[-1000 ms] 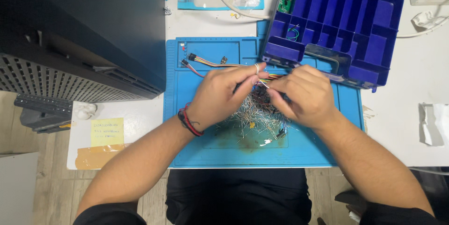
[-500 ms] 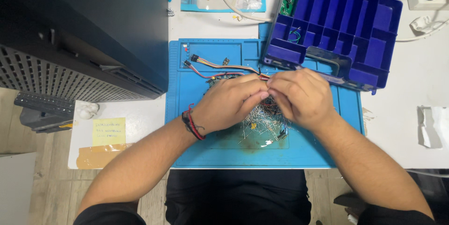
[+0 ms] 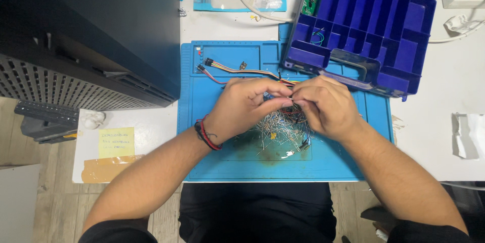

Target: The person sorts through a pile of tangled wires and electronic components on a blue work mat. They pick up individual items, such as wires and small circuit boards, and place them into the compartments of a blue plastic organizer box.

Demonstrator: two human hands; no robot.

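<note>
My left hand (image 3: 245,106) and my right hand (image 3: 326,105) meet fingertip to fingertip over the blue work mat (image 3: 222,159). Both pinch the near end of a bundle of coloured jumper wires (image 3: 237,69), which trails up and left across the mat to black connectors. Under the hands lies a heap of small metal-legged components (image 3: 280,134). What exactly sits between the fingertips is hidden. A red and black band circles my left wrist.
A dark blue compartment box (image 3: 364,26) stands open at the back right, overlapping the mat. A black perforated case (image 3: 86,36) fills the left. A yellow note (image 3: 116,143) and tape lie at the table's left front; crumpled white paper (image 3: 467,134) at right.
Both hands have drifted slightly toward me and left, staying joined over the component heap. The jumper wires now lie more stretched out across the mat.
</note>
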